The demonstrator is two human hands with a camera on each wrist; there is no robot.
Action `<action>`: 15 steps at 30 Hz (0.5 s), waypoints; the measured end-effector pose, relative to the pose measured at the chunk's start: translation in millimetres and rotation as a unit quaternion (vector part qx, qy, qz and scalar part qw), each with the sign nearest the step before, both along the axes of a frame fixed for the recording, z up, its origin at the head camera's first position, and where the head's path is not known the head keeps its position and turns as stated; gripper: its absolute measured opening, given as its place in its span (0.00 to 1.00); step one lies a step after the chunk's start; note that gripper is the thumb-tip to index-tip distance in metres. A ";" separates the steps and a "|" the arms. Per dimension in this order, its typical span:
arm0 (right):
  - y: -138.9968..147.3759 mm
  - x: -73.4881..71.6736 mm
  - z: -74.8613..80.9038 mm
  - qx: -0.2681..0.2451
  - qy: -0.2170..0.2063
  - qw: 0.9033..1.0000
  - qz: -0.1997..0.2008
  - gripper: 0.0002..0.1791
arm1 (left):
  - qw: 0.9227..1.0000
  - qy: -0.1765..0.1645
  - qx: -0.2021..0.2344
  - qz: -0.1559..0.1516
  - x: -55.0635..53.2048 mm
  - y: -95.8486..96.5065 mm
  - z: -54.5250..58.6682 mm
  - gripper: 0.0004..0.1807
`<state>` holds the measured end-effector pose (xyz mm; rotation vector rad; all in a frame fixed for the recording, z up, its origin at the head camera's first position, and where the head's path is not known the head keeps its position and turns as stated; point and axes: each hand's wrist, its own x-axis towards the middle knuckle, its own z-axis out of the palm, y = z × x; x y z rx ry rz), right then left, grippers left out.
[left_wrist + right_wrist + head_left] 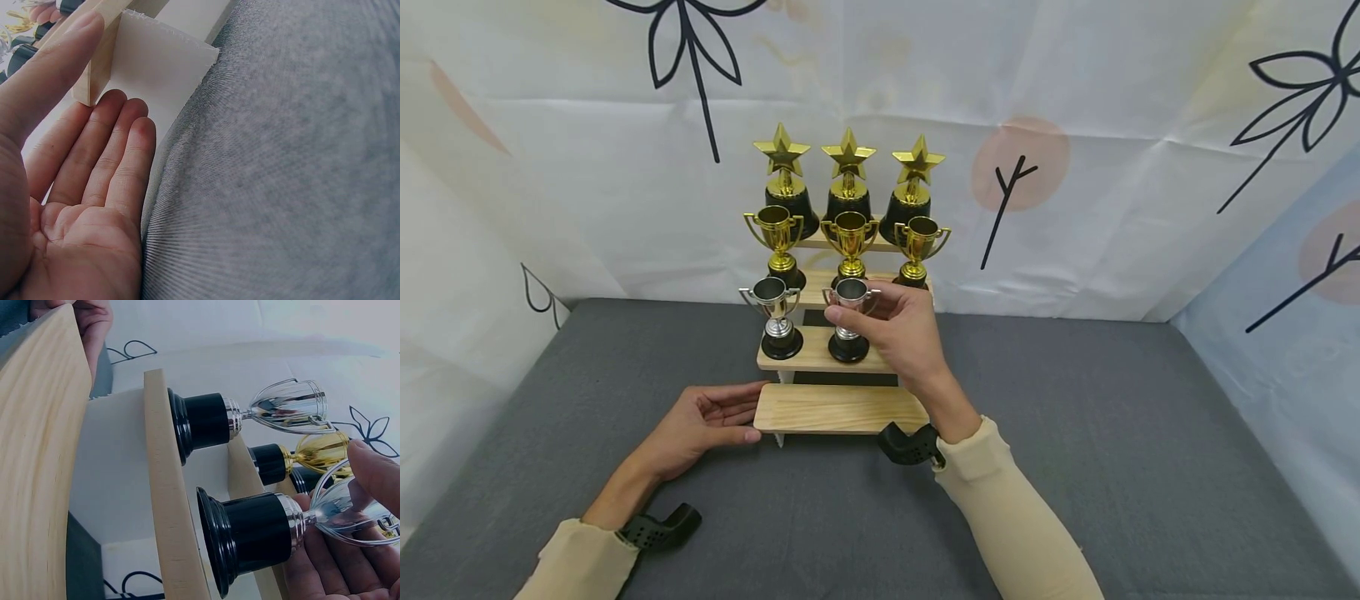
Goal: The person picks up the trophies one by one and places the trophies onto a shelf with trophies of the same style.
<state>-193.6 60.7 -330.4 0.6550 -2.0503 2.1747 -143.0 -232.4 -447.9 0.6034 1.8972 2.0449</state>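
A silver trophy cup (852, 293) with a black base is held by my right hand (904, 327), thumb in front and fingers behind the cup. Its base (250, 537) is at the second-lowest shelf (812, 360); whether it touches the wood, I cannot tell. To its left on that shelf stands another silver trophy cup (778, 307), upright. My left hand (703, 425) is at the left end of the lowest shelf (842, 408). In the left wrist view its fingers (128, 156) lie nearly straight against the stand's white side panel (159, 62), palm visible.
Gold trophy cups (852, 237) line the shelf above, and gold star trophies (848, 162) stand on the top shelf. The stepped stand rests on a grey cloth surface (1112, 467). Behind it hangs a white printed backdrop (1120, 225).
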 end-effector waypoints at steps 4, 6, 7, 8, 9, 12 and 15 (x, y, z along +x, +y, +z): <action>-0.7 -0.7 -1.3 -0.002 0.005 1.000 0.001 0.15 | 1.000 0.001 -0.001 0.001 -0.1 -0.1 -0.2 0.38; -1.1 -0.9 -1.6 -0.004 0.003 1.000 0.001 0.16 | 1.000 -0.001 -0.003 0.003 0.0 -0.2 -0.1 0.38; -1.2 -0.9 -1.7 -0.004 0.002 1.000 0.001 0.16 | 1.000 -0.001 -0.004 0.003 0.0 -0.2 -0.2 0.38; -1.3 -0.7 -1.7 -0.003 0.000 1.000 -0.001 0.16 | 1.000 -0.001 -0.004 0.004 -0.1 -0.3 -0.2 0.38; -1.4 -0.7 -2.0 -0.003 -0.002 1.000 -0.002 0.16 | 1.000 -0.002 -0.004 0.004 -0.1 -0.3 -0.2 0.38; -2.0 -0.6 -2.3 -0.001 -0.005 1.000 -0.003 0.17 | 1.000 -0.003 -0.003 0.004 -0.1 -0.3 -0.4 0.38; -2.5 -0.4 -2.3 -0.003 -0.004 1.000 -0.002 0.17 | 1.000 -0.004 -0.003 0.004 0.0 -0.2 -0.4 0.38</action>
